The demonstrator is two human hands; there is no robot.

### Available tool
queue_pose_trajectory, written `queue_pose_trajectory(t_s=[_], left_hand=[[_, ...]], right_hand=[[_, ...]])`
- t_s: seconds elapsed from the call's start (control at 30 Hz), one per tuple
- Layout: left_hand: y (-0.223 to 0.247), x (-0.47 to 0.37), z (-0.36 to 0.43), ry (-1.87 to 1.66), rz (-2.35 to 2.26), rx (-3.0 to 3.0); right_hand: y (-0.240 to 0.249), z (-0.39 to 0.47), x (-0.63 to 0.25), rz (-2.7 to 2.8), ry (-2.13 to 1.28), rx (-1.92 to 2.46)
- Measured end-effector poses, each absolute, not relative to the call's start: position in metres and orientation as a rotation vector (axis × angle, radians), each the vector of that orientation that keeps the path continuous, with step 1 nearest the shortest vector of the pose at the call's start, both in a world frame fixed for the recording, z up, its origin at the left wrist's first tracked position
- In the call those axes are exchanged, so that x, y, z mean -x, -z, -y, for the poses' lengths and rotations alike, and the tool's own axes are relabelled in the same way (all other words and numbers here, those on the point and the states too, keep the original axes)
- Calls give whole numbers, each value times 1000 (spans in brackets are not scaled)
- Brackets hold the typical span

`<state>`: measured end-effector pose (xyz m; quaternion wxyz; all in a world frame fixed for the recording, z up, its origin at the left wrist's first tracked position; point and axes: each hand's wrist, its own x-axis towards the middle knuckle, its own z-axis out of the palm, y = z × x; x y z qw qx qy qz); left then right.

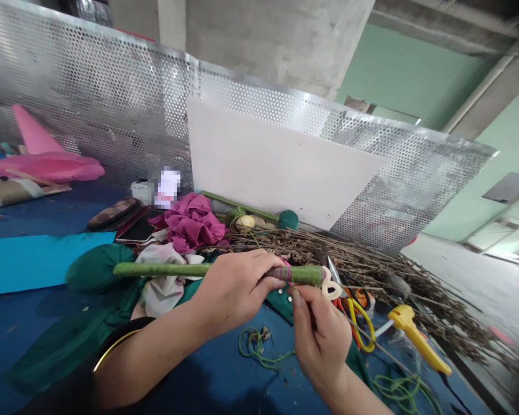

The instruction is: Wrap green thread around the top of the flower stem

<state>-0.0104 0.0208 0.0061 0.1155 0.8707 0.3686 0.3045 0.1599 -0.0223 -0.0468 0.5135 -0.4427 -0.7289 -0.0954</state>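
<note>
My left hand is wrapped round a long stick bound in green thread, held roughly level above the table. A dark green cloth-covered ball caps its left end. Bands of purple and green thread show just right of my left fingers, and a cream loop sticks out of the right end. Just under that end, my right hand pinches thumb against finger; what lies in the pinch is too small to make out. Green cord lies loosely on the table below.
A yellow glue gun, yellow-handled scissors and dried stalks lie to the right. Behind are magenta cloth, a second green stick and a white board against perforated metal. Blue sheet lies left.
</note>
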Motion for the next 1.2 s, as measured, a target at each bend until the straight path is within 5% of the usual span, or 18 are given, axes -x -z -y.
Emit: queue_pose_trajectory(t_s=[0.93, 1.2], left_hand=[[-13, 15, -23, -712, -987, -2419], [-19, 13, -19, -495, -970, -2353]], right_hand=[[49, -4, -173, 1536, -631, 906], [35, -19, -199, 1927, -478, 775]])
